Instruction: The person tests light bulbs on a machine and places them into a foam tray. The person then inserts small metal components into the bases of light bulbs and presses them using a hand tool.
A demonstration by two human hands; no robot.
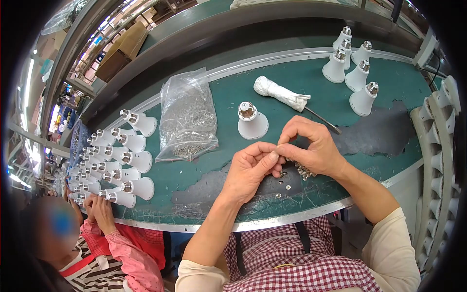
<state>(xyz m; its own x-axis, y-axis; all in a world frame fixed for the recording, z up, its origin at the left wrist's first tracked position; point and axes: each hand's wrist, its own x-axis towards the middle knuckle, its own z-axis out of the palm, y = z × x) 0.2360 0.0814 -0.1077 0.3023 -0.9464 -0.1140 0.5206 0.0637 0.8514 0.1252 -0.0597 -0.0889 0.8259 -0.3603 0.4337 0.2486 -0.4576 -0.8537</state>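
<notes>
My left hand (250,170) and my right hand (309,146) meet over the green table, thumbs and fingertips pinched close together. Whatever lies between the fingertips is too small to make out. Under my right hand is a pile of small metal caps (305,172), with a few loose ones beside it on the dark worn patch (209,190). Just beyond my hands one white bulb housing (253,124) stands upright, its metal screw base on top. A screwdriver with a white wrapped handle (279,92) lies behind my right hand.
A clear bag of thin wire pieces (189,117) lies left of centre. Many white bulbs (138,188) lie in rows at the left, by a co-worker's hands (101,212). Several bulbs (364,99) stand at the back right. Racks of white parts (438,170) border the right edge.
</notes>
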